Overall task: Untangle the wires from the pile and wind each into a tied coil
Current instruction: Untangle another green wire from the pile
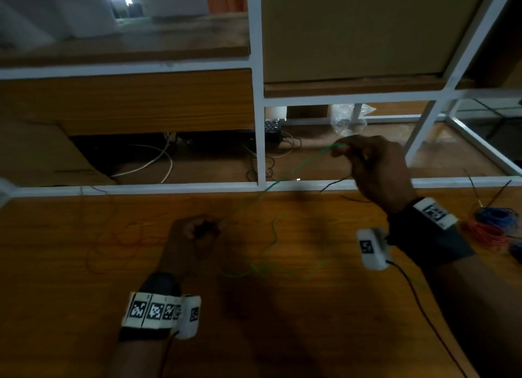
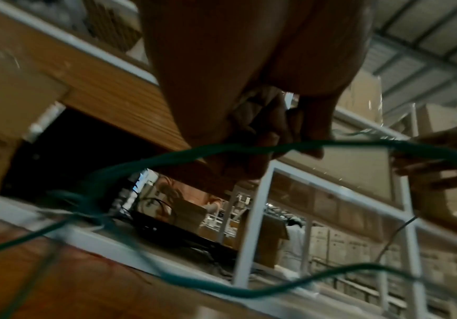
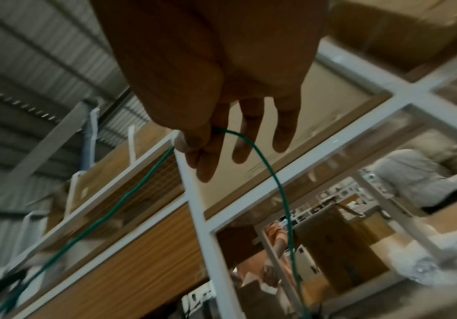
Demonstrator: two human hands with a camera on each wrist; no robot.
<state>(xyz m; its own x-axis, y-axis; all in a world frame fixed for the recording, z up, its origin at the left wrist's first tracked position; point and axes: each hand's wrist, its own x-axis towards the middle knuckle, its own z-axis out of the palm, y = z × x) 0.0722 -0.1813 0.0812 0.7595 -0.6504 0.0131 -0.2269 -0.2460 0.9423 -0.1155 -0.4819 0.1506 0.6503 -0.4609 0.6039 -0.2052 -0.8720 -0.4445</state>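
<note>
**Both hands on the green wire**

The right hand, raised off the table, pinches the green wire between thumb and forefinger, its other fingers hanging straight. The left hand, lower and nearer the body, is curled into a loose fist around the same wire. Between the two hands the wire runs taut on a diagonal, rising from the left fist up and away to the right pinch. Its slack end droops from the right hand and lies in loose curves on the wooden table between the wrists. Beyond the right wrist lie a blue coil and a red coil, touching.
</note>
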